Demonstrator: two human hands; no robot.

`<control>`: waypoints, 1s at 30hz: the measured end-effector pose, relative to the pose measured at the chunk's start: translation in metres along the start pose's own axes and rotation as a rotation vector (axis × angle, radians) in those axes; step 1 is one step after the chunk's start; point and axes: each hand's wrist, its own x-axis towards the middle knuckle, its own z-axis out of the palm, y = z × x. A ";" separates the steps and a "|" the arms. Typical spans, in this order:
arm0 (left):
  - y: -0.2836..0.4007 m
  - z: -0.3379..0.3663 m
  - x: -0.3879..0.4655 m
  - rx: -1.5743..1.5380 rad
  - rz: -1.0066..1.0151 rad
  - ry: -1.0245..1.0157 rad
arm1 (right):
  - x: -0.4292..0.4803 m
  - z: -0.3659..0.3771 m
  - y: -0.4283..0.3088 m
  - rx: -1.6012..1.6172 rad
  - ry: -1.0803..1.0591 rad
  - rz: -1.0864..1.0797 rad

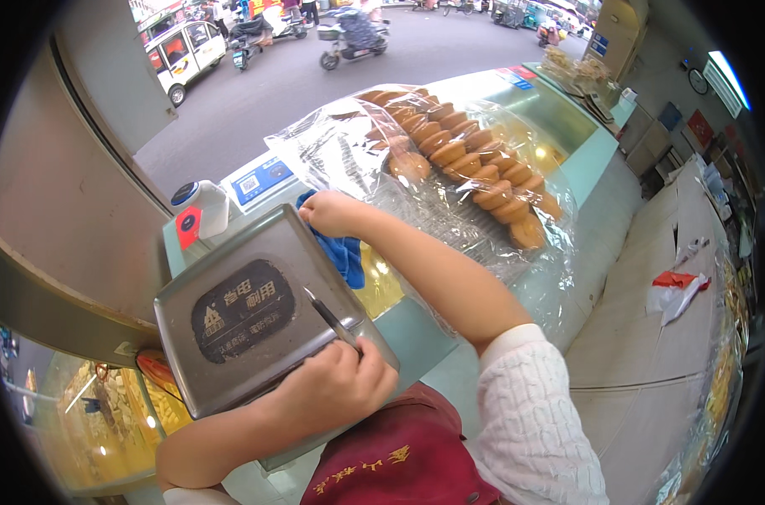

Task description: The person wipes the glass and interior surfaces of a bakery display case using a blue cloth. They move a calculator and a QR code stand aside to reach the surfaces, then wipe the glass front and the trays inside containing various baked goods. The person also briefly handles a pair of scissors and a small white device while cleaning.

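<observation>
A square stainless-steel pan (250, 391), like that of a counter scale, sits tilted in view before me. It bears a dark, worn label with writing. My left hand (341, 382) is closed at the pan's near edge around a slim pointed tool (325, 314), which looks like a small knife. The tool's tip points away from me over the pan. At the far right corner, my right hand (332, 213) grips a blue cloth (344, 255), part of which hangs beside the pan. The fingertips of both hands are mostly hidden.
Round golden cakes (464, 165) lie in rows under clear plastic sheeting (351, 158) on the glass counter (587, 161). A white device (211, 205) and a blue printed-code card (261, 182) stand beyond the pan. A wall panel (79, 189) rises at left. Vehicles pass on the street.
</observation>
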 end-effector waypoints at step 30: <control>-0.128 0.000 -0.171 -0.845 -1.449 0.432 | -0.050 0.003 0.011 0.388 0.258 -0.030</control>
